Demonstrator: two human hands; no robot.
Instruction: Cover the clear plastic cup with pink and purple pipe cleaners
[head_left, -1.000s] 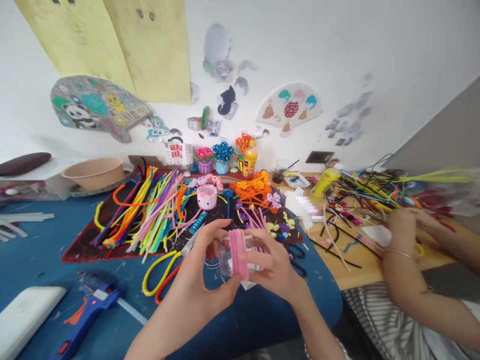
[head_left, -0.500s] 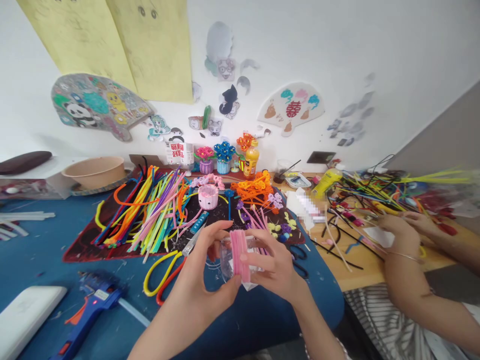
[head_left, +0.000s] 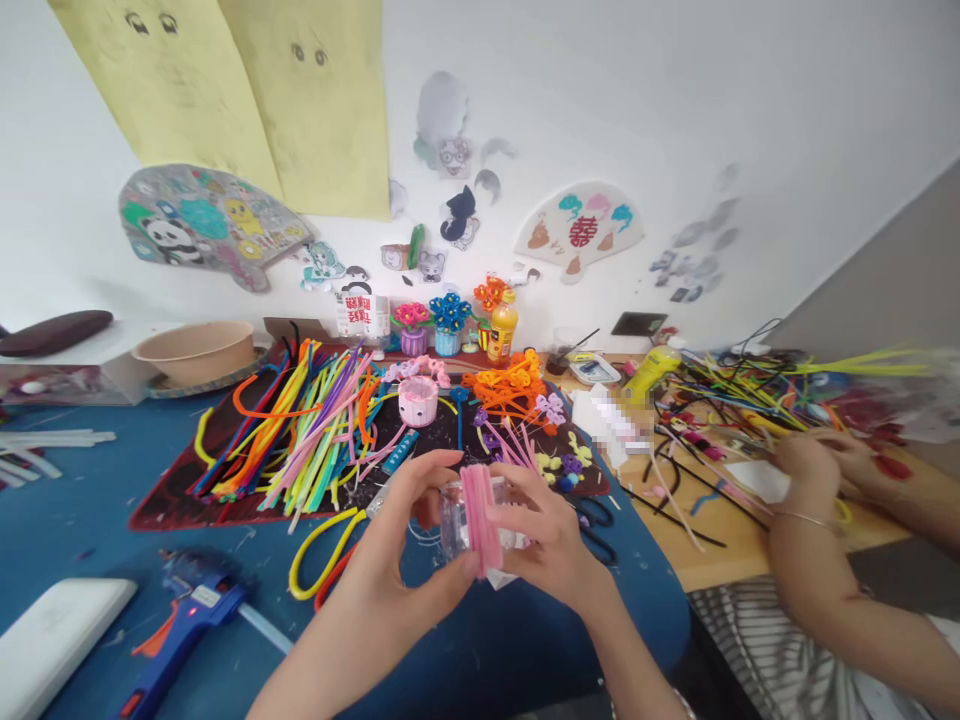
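Between my hands is a small clear plastic cup [head_left: 453,520], lying on its side, with pink pipe cleaners [head_left: 482,510] wrapped around it as a band. My left hand [head_left: 409,540] curls around the cup's left end, thumb against the lower edge of the pink band. From the right, my right hand [head_left: 544,530] grips the cup, its fingertips on the band. Behind them stands a pink pipe-cleaner pot [head_left: 417,400] with two dark eye dots. Scissors with yellow and red handles [head_left: 315,560] lie left of my left hand.
A blue glue gun [head_left: 191,620] and a white box-like item [head_left: 64,640] lie at front left. Piled pipe cleaners [head_left: 315,430] cover a dark mat, with orange pieces [head_left: 510,385] farther right. Another person's hands [head_left: 814,470] are at the wooden table [head_left: 697,565].
My hands and the pink-banded cup stay nearly in place, with the fingers shifting slightly on the band. The view has tilted up a little, so the surroundings sit lower.
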